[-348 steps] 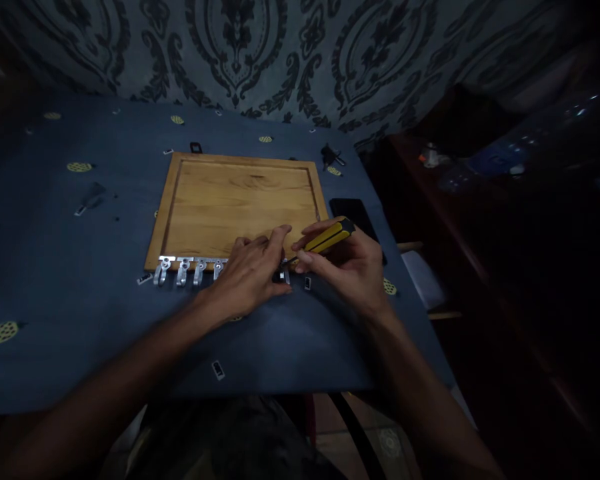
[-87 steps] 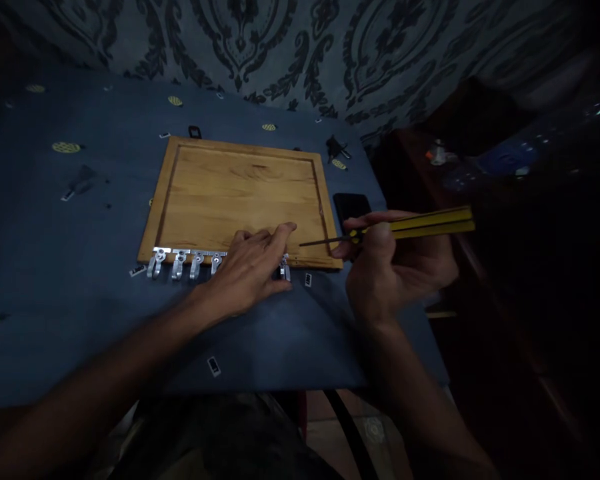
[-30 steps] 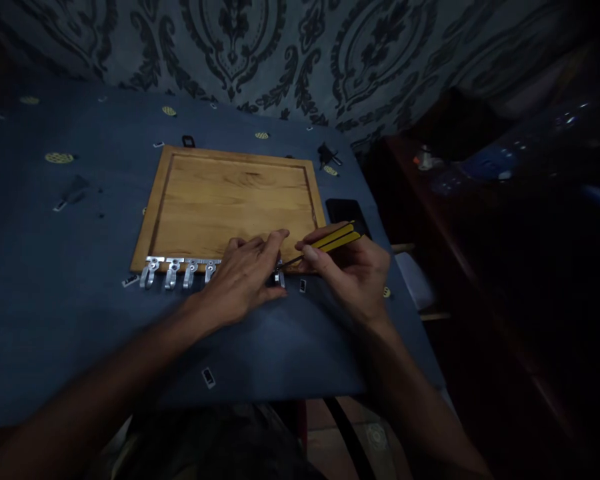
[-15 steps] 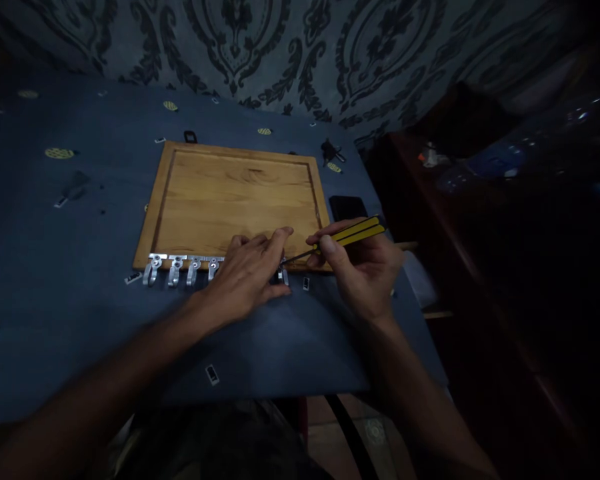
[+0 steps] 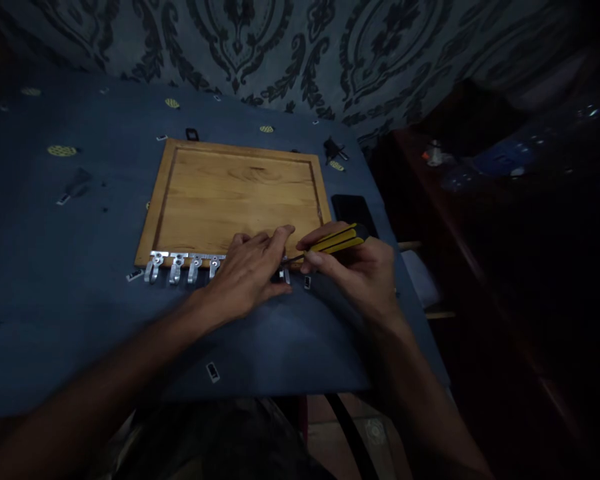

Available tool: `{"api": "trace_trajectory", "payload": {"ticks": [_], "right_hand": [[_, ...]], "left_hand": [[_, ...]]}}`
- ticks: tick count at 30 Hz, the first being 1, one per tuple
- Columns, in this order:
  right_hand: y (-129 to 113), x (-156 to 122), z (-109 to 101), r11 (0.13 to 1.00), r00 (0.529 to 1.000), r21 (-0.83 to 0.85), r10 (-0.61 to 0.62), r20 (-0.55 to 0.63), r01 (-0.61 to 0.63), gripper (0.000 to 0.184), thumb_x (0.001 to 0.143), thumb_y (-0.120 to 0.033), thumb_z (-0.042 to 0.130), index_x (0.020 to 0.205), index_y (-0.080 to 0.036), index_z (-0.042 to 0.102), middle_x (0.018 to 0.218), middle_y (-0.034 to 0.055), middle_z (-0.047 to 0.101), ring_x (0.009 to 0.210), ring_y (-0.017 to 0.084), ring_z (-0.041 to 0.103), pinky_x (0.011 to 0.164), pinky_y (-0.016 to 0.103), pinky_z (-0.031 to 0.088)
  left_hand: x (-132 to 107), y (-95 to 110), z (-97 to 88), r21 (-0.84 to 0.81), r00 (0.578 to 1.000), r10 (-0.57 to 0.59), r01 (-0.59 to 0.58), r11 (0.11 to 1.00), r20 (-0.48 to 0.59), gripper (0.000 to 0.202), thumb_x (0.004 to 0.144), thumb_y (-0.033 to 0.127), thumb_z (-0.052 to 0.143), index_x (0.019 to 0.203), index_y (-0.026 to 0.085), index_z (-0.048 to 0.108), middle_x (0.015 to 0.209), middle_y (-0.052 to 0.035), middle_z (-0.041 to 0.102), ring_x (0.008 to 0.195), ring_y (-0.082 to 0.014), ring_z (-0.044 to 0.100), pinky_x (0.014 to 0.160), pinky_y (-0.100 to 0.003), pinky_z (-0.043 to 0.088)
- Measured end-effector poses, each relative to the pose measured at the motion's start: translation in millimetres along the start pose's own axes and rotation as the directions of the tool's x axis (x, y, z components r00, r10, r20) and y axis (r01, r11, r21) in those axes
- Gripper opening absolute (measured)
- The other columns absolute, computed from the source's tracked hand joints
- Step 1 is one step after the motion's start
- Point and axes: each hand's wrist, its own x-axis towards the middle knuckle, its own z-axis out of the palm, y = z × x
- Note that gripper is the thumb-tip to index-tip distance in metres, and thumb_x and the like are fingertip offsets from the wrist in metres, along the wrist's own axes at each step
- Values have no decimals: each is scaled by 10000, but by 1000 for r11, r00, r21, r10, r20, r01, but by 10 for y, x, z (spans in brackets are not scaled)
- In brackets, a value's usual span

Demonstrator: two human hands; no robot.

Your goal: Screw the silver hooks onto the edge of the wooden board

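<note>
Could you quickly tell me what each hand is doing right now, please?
Left hand: open, pressed flat on the metal hook rail at the wooden board edge.
Right hand: closed on the yellow screwdriver.

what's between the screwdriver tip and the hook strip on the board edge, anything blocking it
Nothing separate blocks it. The right hand holds the screwdriver with its shaft aimed at the right end of the hook strip. The left hand lies over that end, so the contact point itself is hidden.
</note>
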Motion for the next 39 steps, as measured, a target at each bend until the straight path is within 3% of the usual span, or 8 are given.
{"api": "trace_trajectory", "payload": {"ticks": [3, 6, 11, 13, 16, 18, 25, 39], "right_hand": [[8, 31, -82, 999, 994, 30, 21, 107, -24, 200, 804, -401, 802, 886, -224, 758, 743, -9, 738, 643, 145, 711, 627, 277, 594], [33, 29, -85, 1000, 996, -7, -18, 86, 19, 144, 821, -363, 791, 847, -227, 752, 742, -11, 730, 638, 139, 694, 620, 277, 577], [87, -36, 84, 961, 969, -245, -174, -175, 128, 289, 725, -334, 868, 632, -219, 621, 605, -51, 586, 536, 104, 537, 517, 260, 442], [110, -59, 137, 956, 931, -255, -217, -294, 143, 294, 732, -343, 861, 643, -232, 603, 588, -56, 553, 533, 111, 521, 528, 274, 449], [128, -63, 152, 968, 831, -179, -245, -499, 178, 263, 787, -382, 811, 681, -247, 611, 620, -47, 576, 517, 116, 530, 528, 289, 479], [133, -50, 131, 971, 798, -153, -239, -553, 185, 253, 803, -405, 792, 701, -249, 622, 631, -46, 592, 489, 108, 523, 495, 282, 471], [182, -46, 92, 955, 914, -258, -231, -332, 148, 201, 816, -331, 780, 737, -233, 623, 636, -49, 602, 530, 111, 546, 488, 266, 448], [215, -48, 139, 962, 938, -217, -220, -269, 164, 171, 811, -293, 793, 754, -234, 643, 646, -53, 613, 540, 104, 558, 498, 257, 464]], "left_hand": [[5, 1, -4, 6, 1000, 6, -6, 1000, 11, 777, 841, 230, 766, 1457, 201, 293, 1325, -146, 654, 1325, -319, 549, 1026, -489, 380], [7, -1, 0, 16, 1000, 10, -10, 1000, 11, 790, 832, 233, 787, 1448, 173, 296, 1308, -150, 662, 1309, -318, 560, 1018, -478, 382], [-2, -6, 12, 31, 1000, 14, -14, 999, -8, 790, 830, 230, 800, 1440, 151, 302, 1352, -173, 636, 1318, -319, 555, 1031, -476, 375], [-10, -5, 7, 33, 1000, 17, -16, 999, -10, 795, 829, 225, 804, 1440, 145, 301, 1341, -170, 641, 1314, -316, 556, 1029, -473, 377], [-17, 0, -3, 33, 1000, 16, -16, 999, 4, 793, 831, 235, 805, 1438, 152, 302, 1279, -147, 668, 1278, -311, 578, 1016, -469, 386], [-14, 0, -5, 29, 1000, 17, -17, 999, 10, 794, 829, 245, 809, 1436, 157, 303, 1254, -133, 677, 1263, -307, 588, 1013, -467, 387], [-4, -31, 32, 27, 999, 31, -30, 999, -32, 822, 817, 255, 823, 1441, 181, 294, 1288, -129, 670, 1288, -310, 581, 1013, -473, 394], [-3, -15, 25, 35, 999, 28, -27, 999, -25, 803, 834, 239, 803, 1446, 158, 290, 1394, -178, 615, 1363, -320, 528, 1051, -499, 383]]}}
